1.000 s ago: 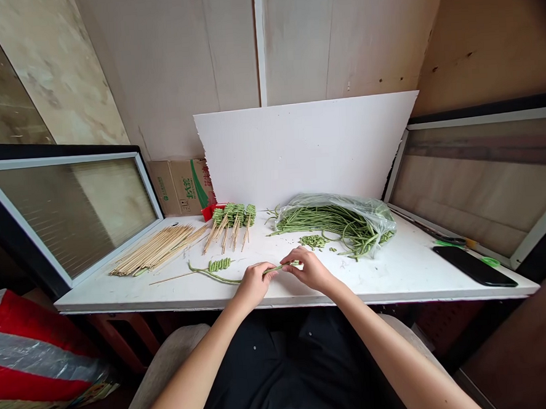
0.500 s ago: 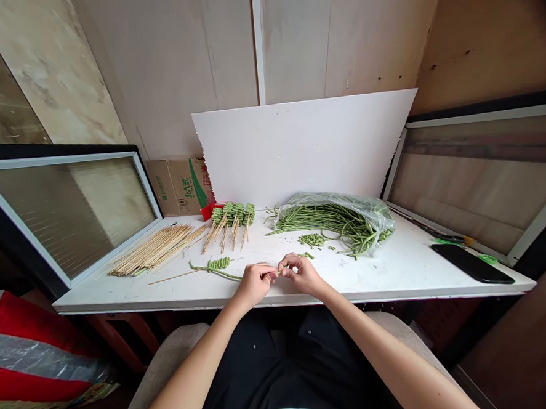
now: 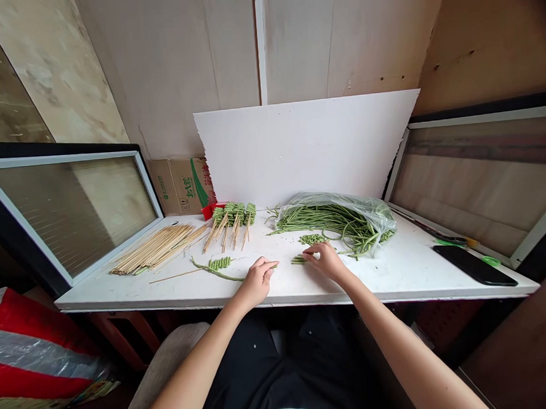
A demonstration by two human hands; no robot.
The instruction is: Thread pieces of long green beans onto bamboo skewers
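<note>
A long green bean [image 3: 222,274] runs along the white table to my left hand [image 3: 258,280], which pinches it near its right end. The short tip of the bean sticks out past the fingers. My right hand [image 3: 325,261] is lowered over short bean pieces [image 3: 298,260], its fingertips closed on a piece there, partly hidden by the fingers. Behind the long bean lies a bean folded in zigzags [image 3: 220,263] on a bamboo skewer [image 3: 173,276]. A heap of small bean bits [image 3: 312,239] lies just beyond my right hand.
Loose bamboo skewers [image 3: 158,248] lie at the left. Finished bean skewers [image 3: 234,216] rest at the back by a cardboard box [image 3: 183,185]. A plastic bag of long beans [image 3: 333,216] lies back right. A black phone [image 3: 474,265] and scissors [image 3: 455,240] are at the right.
My right hand has left my left hand and moved right to the short bean pieces. My left hand stays in place on the long bean.
</note>
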